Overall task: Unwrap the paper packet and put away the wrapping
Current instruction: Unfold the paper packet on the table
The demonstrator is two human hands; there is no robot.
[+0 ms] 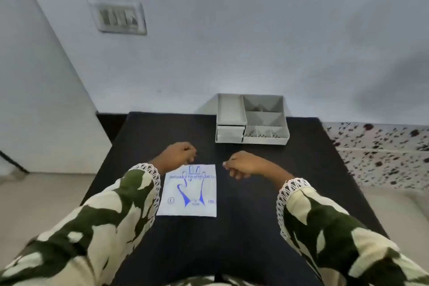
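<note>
Packet: flat white paper packet with blue print (187,191) lay on the black table top (255,193), roughly centre, closer to the left arm. Sealed as far as I could tell, no torn edge visible. Print showed a blue outline of a glove, a line reading "DISPOSABLE POLYETHYLENE GL..." (right end cut off and blurred), a circled "L" bottom left, and a small mark bottom right that looked like "100" but was too blurred to confirm. Small text under the glove was unreadable.

Left hand (177,154) sat just beyond the packet's far-left corner, fingers curled in to a loose fist, nothing visibly gripped. Whether it touched the packet edge could not be told. Right hand (242,165) was just beside the packet's far-right corner, apart from it, fingers also curled narrow with thumb tip against the forefinger, holding nothing visible.

Both forearms wore green-and-cream patterned sleeves with white lace cuffs (151,176); the left sleeve overlapped the packet's left edge.

White plastic organiser tray with several compartments and a small drawer front (251,121) stood at the table's far edge against the pale wall (232,42), well apart from the packet. Compartment contents were unclear. White switch plate (118,17) on the wall, upper left.
</note>
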